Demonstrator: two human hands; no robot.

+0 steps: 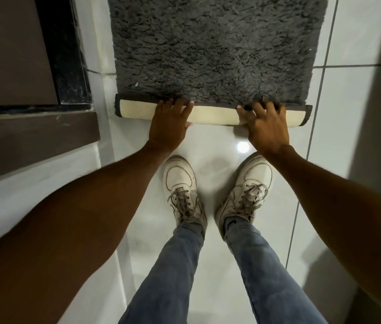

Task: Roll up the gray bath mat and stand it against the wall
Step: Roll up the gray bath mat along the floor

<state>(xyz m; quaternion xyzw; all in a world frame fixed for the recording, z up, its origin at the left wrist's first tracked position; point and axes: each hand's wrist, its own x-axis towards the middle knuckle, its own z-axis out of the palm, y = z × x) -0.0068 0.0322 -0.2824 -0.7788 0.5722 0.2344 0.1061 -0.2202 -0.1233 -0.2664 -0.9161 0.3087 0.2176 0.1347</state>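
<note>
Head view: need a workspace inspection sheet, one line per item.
Surface: glossy white tile floor, a light glare spot near the right hand.
Job's things: gray mat flat on the floor, near edge turned into a short roll showing cream backing.
Clutter: nothing seen.
Grips: left hand and right hand both press on the roll, fingers over its top.
Cables: nothing seen.
Surroundings: dark step at left, white shoes just behind the roll.
</note>
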